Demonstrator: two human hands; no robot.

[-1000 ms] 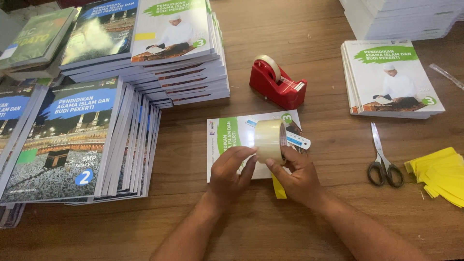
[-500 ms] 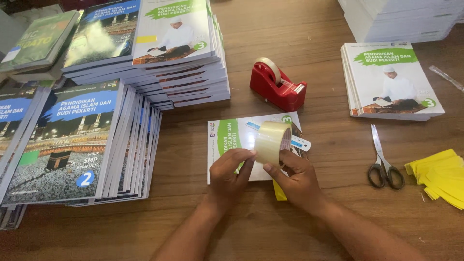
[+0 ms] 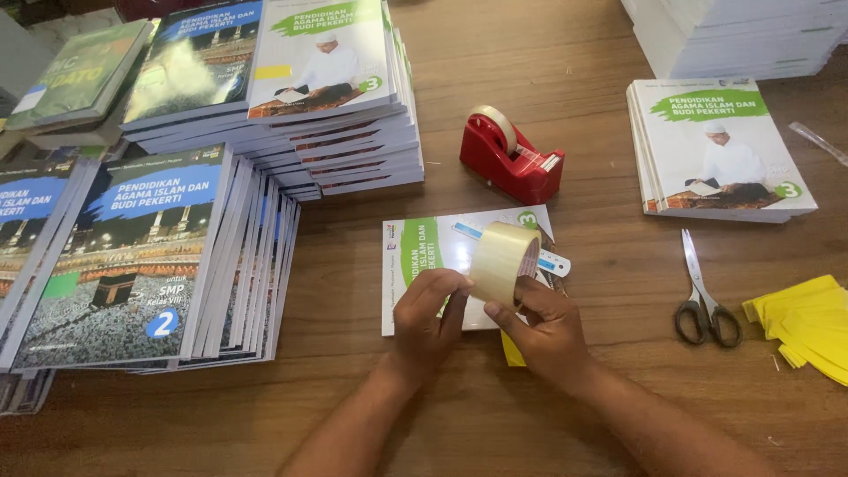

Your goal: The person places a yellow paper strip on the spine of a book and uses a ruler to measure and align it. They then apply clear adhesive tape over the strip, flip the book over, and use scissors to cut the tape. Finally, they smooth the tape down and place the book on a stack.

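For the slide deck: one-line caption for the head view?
Both hands, left and right, hold a tape roll over a book, beside a red dispenser and scissors.

roll of clear packing tape (image 3: 502,261) now lifted higher and tipped up off the white-and-green book (image 3: 424,256), left hand (image 3: 430,314) fingertips moved up onto the roll's near edge, right hand (image 3: 541,325) shifted slightly left under it
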